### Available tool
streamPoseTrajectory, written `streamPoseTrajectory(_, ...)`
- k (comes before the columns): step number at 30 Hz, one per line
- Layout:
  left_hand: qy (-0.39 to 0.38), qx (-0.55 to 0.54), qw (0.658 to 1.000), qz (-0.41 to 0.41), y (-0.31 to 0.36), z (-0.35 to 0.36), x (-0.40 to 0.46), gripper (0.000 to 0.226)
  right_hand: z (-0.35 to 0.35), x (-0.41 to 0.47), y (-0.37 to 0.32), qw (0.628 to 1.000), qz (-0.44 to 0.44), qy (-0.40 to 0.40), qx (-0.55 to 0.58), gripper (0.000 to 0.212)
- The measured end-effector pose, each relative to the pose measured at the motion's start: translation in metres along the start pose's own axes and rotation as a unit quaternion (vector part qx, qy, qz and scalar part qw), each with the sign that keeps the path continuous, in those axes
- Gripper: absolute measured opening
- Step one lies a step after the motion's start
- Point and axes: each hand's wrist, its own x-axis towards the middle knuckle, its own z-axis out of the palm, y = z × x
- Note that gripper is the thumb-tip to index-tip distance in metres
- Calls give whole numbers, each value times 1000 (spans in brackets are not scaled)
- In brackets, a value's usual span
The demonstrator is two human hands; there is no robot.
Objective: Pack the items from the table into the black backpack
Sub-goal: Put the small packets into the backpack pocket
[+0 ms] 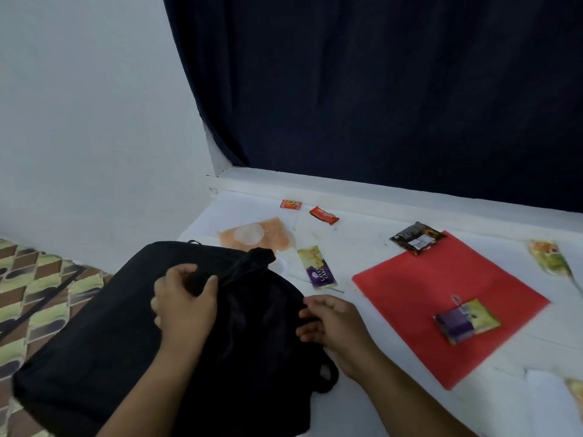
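Soft black cloth backpack [94, 326] lying at left edge of white table [378, 405]. Left hand [184, 305] gripping its top handle, right hand [334, 323] pinching its right side.

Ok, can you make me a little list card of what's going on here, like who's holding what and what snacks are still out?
bag: black backpack lies on the white table, left side
left hand: left hand grips a bunched fold at the bag's top
right hand: right hand pinches the bag's edge
red sheet: red folder lies flat, right of the bag
on the folder: purple and green packet; dark packet overlaps its far corner
beside the bag: layer cake packet
far side: two small red sweets
packed yet: cannot tell
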Motion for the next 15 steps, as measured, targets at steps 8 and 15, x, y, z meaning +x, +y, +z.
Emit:
streamPoseTrajectory(8,-308,118,943,30,2,74,-76,7,-73,-19,7,999,0,28,-19,13)
streamPoseTrajectory(15,-139,343,898,238,-48,124,-149,63,-159,-20,23,883,-186,177,-393,20)
